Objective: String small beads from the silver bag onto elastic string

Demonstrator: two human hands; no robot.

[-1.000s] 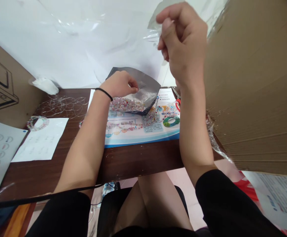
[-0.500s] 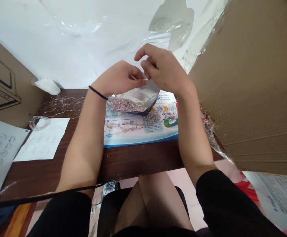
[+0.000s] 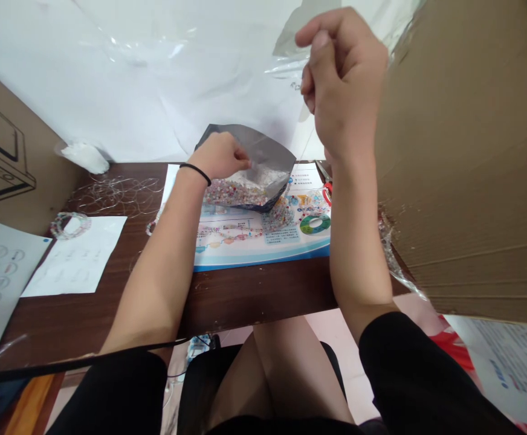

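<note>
Nearby, cardboard sheet (image 3: 463, 157) looms — left hand (image 3: 218, 156) curled at foil bag (image 3: 270, 148), right hand (image 3: 345, 78) closed.

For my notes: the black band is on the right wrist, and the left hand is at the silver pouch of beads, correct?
No: the black band is on the left wrist, not the right, as the head view shows. The left hand is at the silver pouch, yes.
</note>
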